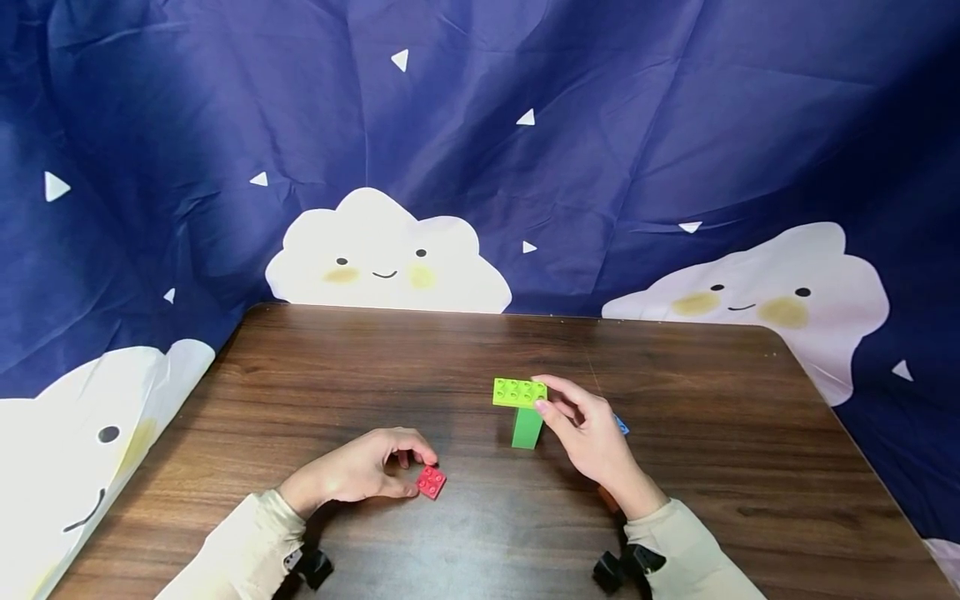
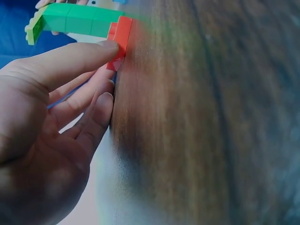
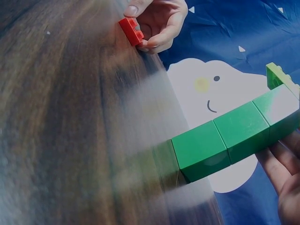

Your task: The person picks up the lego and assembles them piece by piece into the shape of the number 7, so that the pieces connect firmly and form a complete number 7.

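- Left grip [image 1: 375,471]: thumb and fingertips pinch a small red brick [image 1: 431,482] at its near-left side. The brick lies on the surface [image 1: 337,375], near the middle of the front edge, studs up. In the left wrist view the thumb lies along the brick's upper face and the fingers curl beneath and behind it.
- Right grip [image 1: 588,433]: fingertips pinch the right end of a lime-green plate [image 1: 517,392] that caps a darker green column [image 1: 527,427]. The column stands upright on the surface, roughly midway between its side edges and just right of the red brick. A blue piece [image 1: 622,426] shows partly behind this hand; its form cannot be told.
- Orientation of the tower: the column's long axis is vertical. The plate's long axis runs parallel to the front edge, studs up, and it overhangs the column towards the left edge.
- Orientation of the red brick: nearly square, so no clear long axis. One corner points towards the front edge, so it sits turned relative to the plate.
- Risk, judged: the column's foot looks narrow against its height, and the plate is held at one end. A sideways push from the right grip would likely topple the tower.
- Risk, judged: the red brick is pinched only at one edge. It may pivot or slip when lifted, and its turned stance could misalign the studs.
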Available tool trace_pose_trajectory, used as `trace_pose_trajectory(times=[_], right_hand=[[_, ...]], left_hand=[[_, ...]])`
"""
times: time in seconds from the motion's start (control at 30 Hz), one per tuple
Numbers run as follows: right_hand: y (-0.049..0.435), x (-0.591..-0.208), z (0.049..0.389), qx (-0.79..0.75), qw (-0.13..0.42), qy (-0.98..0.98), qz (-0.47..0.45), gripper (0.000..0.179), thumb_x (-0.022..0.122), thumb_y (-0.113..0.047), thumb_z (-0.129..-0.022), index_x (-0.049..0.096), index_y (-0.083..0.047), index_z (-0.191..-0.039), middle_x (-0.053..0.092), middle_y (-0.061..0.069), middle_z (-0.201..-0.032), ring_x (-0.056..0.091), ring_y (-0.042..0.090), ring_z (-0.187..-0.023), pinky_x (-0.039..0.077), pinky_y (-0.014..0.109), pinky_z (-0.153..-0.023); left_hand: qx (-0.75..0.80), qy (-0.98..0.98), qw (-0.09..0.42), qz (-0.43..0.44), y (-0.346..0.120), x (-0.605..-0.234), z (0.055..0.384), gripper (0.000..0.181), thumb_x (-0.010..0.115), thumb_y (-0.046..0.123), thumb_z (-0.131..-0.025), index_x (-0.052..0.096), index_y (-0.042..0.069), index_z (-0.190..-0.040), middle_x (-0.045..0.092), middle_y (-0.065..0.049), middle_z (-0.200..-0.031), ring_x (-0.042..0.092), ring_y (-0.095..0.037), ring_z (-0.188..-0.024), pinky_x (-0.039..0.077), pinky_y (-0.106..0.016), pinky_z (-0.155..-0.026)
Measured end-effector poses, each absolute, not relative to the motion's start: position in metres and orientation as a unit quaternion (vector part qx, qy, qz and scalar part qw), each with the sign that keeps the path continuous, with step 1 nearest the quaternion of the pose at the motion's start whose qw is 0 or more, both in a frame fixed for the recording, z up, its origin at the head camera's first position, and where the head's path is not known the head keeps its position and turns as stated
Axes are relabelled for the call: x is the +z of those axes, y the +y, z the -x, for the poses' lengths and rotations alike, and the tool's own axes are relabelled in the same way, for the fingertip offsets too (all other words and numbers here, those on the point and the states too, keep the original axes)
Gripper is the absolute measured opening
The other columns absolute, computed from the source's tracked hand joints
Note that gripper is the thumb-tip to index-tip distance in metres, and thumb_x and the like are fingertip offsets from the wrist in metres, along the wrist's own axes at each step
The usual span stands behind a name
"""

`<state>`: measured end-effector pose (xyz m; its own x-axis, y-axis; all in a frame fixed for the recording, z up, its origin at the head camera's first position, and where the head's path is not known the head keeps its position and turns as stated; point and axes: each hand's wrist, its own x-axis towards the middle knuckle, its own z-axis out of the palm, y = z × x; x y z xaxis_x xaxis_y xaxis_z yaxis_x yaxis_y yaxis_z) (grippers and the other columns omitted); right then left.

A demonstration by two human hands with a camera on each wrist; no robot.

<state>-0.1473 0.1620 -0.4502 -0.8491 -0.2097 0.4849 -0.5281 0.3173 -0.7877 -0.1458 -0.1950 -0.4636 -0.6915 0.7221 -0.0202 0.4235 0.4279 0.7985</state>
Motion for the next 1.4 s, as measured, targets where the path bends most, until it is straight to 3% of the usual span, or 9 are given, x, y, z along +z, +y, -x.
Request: trace_pose_trajectory(times=[0.23,0.5,0.7,0.9,1.17,1.4], right_hand=[[0.163,-0.451,0.148,0.533,0.151,-0.801,-0.229,0.032,0.07,0.002,-0.101,0.072,-0.004,-0.132,0.038,-0.005,-0.074,0.035,-0.002,-0.065,0.032,0.023,-0.05],[0.163,-0.451,0.148,0.536,0.148,-0.799,-0.229,0.032,0.069,0.002,-0.101,0.072,-0.004,-0.132,0.038,-0.006,-0.075,0.036,-0.002,-0.066,0.033,0.023,-0.05],[0.163,-0.451,0.148,0.536,0.149,-0.799,-0.228,0.032,0.069,0.002,-0.101,0.072,-0.004,-0.132,0.038,-0.006,-0.075,0.036,-0.002,-0.066,0.033,0.023,-0.05],[0.163,-0.451,0.148,0.537,0.146,-0.799,-0.227,0.032,0.069,0.002,-0.101,0.072,-0.004,-0.133,0.038,-0.007,-0.075,0.037,-0.002,-0.065,0.034,0.023,-0.051],[0.163,-0.452,0.147,0.537,0.15,-0.798,-0.228,0.032,0.069,0.003,-0.101,0.072,-0.003,-0.132,0.039,-0.005,-0.076,0.038,-0.001,-0.067,0.034,0.023,-0.051],[0.163,-0.452,0.148,0.534,0.156,-0.8,-0.225,0.032,0.07,0.003,-0.1,0.073,-0.004,-0.131,0.04,-0.003,-0.075,0.038,0.001,-0.066,0.032,0.023,-0.05]], left_hand=[[0.401,0.818,0.158,-0.382,-0.194,-0.467,0.146,0.04,0.084,-0.004,-0.087,0.075,0.011,-0.123,0.073,0.0,-0.114,0.065,-0.013,-0.102,0.058,-0.025,-0.092],[0.413,0.82,0.161,-0.362,-0.194,-0.466,0.145,0.036,0.084,0.0,-0.089,0.075,0.013,-0.122,0.073,0.0,-0.113,0.065,-0.013,-0.101,0.058,-0.024,-0.088],[0.428,0.812,0.139,-0.371,-0.194,-0.465,0.147,0.033,0.083,0.001,-0.092,0.074,0.011,-0.122,0.074,-0.004,-0.118,0.07,-0.022,-0.102,0.062,-0.028,-0.089],[0.452,0.803,0.134,-0.365,-0.193,-0.465,0.147,0.032,0.081,-0.002,-0.092,0.073,0.007,-0.122,0.073,-0.008,-0.121,0.07,-0.016,-0.107,0.064,-0.03,-0.092],[0.475,0.803,0.112,-0.343,-0.188,-0.459,0.148,0.038,0.085,-0.004,-0.088,0.074,0.009,-0.121,0.073,-0.006,-0.12,0.073,-0.024,-0.096,0.064,-0.027,-0.085],[0.497,0.801,0.084,-0.323,-0.186,-0.456,0.15,0.039,0.083,-0.005,-0.088,0.075,0.007,-0.124,0.075,-0.01,-0.116,0.069,-0.009,-0.088,0.061,-0.024,-0.075]])
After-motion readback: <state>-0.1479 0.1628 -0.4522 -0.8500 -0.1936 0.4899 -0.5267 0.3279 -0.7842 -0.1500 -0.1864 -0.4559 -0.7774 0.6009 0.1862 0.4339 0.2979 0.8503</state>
